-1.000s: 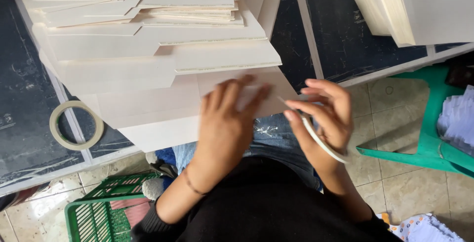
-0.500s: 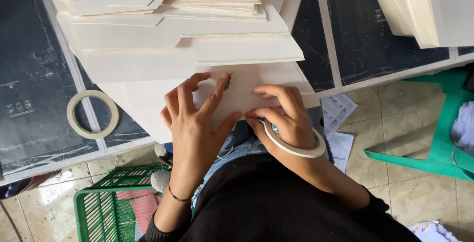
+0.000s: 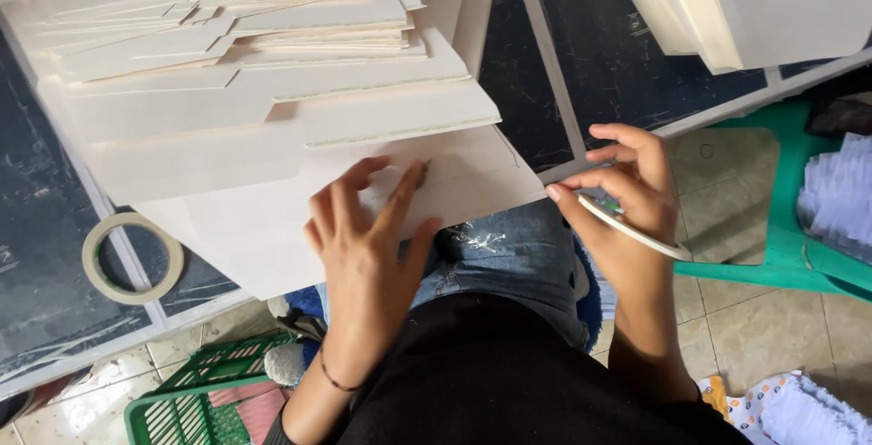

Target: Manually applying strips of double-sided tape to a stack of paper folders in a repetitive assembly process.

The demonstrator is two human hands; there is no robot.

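With the left hand [image 3: 363,236] pressed flat, fingers spread, on the lowest card sheet [image 3: 272,227] overhanging the bench [image 3: 581,54] at frame centre, and the tape ring [image 3: 636,227] pinched in the right hand [image 3: 627,191] centre-right, the sheet could be tipped off if pressure were lifted.

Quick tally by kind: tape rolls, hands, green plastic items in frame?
Tape rolls: 2, one on the table, one held in the right hand
Hands: 2, left hand, right hand
Green plastic items: 2, basket, chair
Total: 6
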